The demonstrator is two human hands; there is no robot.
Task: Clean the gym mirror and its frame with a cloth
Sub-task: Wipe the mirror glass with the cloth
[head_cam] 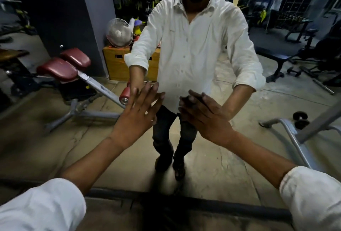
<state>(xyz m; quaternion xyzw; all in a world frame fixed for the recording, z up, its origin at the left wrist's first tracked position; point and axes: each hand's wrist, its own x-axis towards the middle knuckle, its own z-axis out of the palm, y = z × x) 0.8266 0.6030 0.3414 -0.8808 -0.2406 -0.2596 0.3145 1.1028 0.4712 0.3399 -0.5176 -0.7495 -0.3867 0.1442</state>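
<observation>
The gym mirror (212,156) fills the view in front of me, and its dark lower frame (184,200) runs across the bottom. My left hand (138,116) is stretched out with straight, spread fingers, its tips at the glass. Beside it, my right hand (204,114) also reaches to the glass with fingers extended. Neither hand holds anything, and no cloth shows in view. The mirror reflects me in a white shirt with both arms held forward.
Reflected in the glass are a red-padded bench (64,68) at left, a white fan (119,32) on a yellow wooden box (118,64), a black bench (276,57) and small dumbbells (300,120) at right. A grey metal bar (295,138) stands at right.
</observation>
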